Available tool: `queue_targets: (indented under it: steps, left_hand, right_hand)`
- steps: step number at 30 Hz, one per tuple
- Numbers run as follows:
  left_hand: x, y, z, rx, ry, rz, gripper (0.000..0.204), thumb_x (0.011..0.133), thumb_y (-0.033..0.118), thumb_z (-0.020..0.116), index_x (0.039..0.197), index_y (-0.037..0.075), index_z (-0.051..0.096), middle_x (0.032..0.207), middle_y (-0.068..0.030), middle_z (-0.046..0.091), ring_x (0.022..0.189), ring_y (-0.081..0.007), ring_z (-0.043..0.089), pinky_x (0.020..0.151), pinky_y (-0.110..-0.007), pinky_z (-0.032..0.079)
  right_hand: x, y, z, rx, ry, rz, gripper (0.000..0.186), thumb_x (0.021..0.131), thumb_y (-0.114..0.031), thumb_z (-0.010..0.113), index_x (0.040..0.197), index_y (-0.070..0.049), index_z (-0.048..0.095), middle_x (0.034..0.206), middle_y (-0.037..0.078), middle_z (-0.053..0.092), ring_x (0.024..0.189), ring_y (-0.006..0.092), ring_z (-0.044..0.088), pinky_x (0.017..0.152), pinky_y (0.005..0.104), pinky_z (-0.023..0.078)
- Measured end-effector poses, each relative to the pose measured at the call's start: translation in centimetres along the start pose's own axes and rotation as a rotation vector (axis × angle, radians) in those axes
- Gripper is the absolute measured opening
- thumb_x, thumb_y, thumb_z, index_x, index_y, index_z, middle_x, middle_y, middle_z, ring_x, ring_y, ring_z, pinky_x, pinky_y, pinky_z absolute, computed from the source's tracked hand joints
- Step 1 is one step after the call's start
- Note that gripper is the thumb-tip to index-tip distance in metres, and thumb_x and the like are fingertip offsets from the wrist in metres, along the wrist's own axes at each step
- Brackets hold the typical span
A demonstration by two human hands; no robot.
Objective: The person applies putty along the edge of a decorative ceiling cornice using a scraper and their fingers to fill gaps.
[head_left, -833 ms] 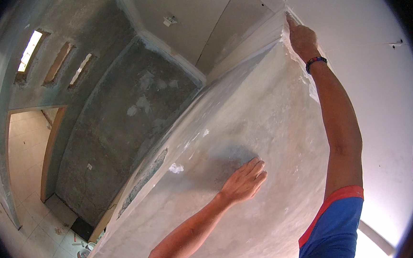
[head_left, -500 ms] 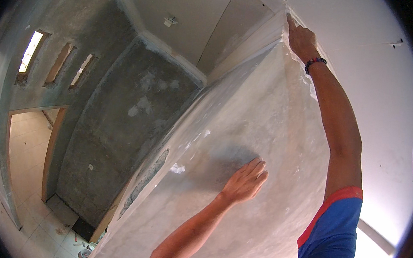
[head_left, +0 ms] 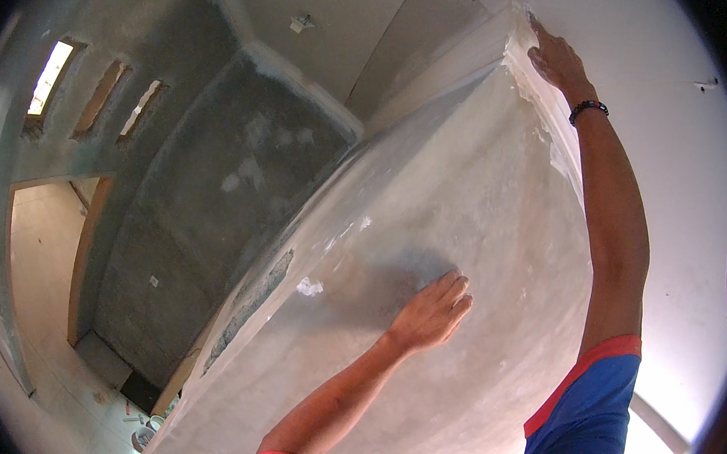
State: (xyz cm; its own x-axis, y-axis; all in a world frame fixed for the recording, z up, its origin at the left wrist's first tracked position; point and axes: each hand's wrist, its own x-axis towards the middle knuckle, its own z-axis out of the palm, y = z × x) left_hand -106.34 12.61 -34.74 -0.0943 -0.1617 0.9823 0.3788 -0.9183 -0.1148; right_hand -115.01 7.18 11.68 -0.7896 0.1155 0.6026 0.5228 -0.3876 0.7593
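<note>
My left hand rests against the pale plastered wall, fingers laid on its surface and nothing visible in them. High up at the right, my right hand reaches to the end of the white cornice, where the wall meets the ceiling. Its fingertips touch the cornice's upper edge, with the thumb apart and lower on the moulding. No tool shows in it. A dark beaded bracelet circles that wrist. Ragged white filler runs along the joint below the cornice.
A grey rendered wall stands at the left, with narrow window openings and a doorway. A chipped strip marks the plastered wall's edge. Buckets sit on the tiled floor far below. A wire fitting hangs from the ceiling.
My right hand has slid slightly right and down along the cornice, baring its end; the pointing finger's pose has loosened, with the thumb now apart. My left hand stays on the wall.
</note>
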Motion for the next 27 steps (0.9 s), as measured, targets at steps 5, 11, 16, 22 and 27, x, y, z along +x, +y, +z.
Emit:
queue_targets:
  steps: [5,11,16,22,27]
  left_hand:
    - [-0.2,-0.5,-0.6,0.02,0.013,-0.012,0.03,0.08,0.011,0.067,0.107,0.004,0.058,0.123,-0.0156,0.053,0.124,-0.0319,0.046,0.098,-0.04,0.045]
    - [-0.2,-0.3,0.0,0.023,0.02,-0.003,0.028,0.081,0.012,0.067,0.107,0.003,0.06,0.122,-0.0155,0.053,0.124,-0.0316,0.046,0.098,-0.04,0.044]
    - [-0.1,-0.1,-0.1,0.017,0.0,-0.008,0.028,0.081,0.012,0.067,0.107,0.003,0.06,0.123,-0.0158,0.053,0.124,-0.0315,0.047,0.1,-0.041,0.043]
    - [0.1,0.0,-0.6,0.029,-0.03,-0.02,0.028,0.081,0.012,0.067,0.107,0.004,0.06,0.124,-0.015,0.053,0.125,-0.031,0.046,0.101,-0.041,0.043]
    - [0.2,-0.1,-0.7,0.017,-0.068,-0.022,0.029,0.082,0.013,0.066,0.108,0.004,0.06,0.125,-0.0152,0.052,0.125,-0.0312,0.046,0.101,-0.041,0.043]
  right_hand:
    - [-2.3,-2.3,-1.3,-0.084,-0.203,0.13,0.061,0.088,-0.019,0.051,0.146,-0.021,0.033,0.101,0.022,0.067,0.094,0.0393,0.066,0.087,0.0529,0.052]
    - [-5.8,-4.8,-1.3,-0.09,-0.186,0.106,0.059,0.089,-0.021,0.053,0.146,-0.022,0.035,0.092,0.023,0.067,0.086,0.0362,0.068,0.078,0.0495,0.056]
    - [-5.2,-5.0,0.3,-0.048,-0.163,0.044,0.06,0.09,-0.015,0.051,0.147,-0.023,0.033,0.093,0.021,0.067,0.085,0.0354,0.068,0.076,0.0486,0.056]
    - [-4.4,-5.3,1.0,-0.191,-0.265,-0.023,0.058,0.091,-0.01,0.046,0.147,-0.022,0.033,0.097,0.018,0.068,0.086,0.0357,0.068,0.076,0.0476,0.057]
    - [-4.3,-5.5,0.3,-0.132,-0.288,-0.014,0.057,0.091,-0.015,0.048,0.146,-0.023,0.033,0.098,0.02,0.068,0.089,0.0374,0.068,0.079,0.0499,0.056]
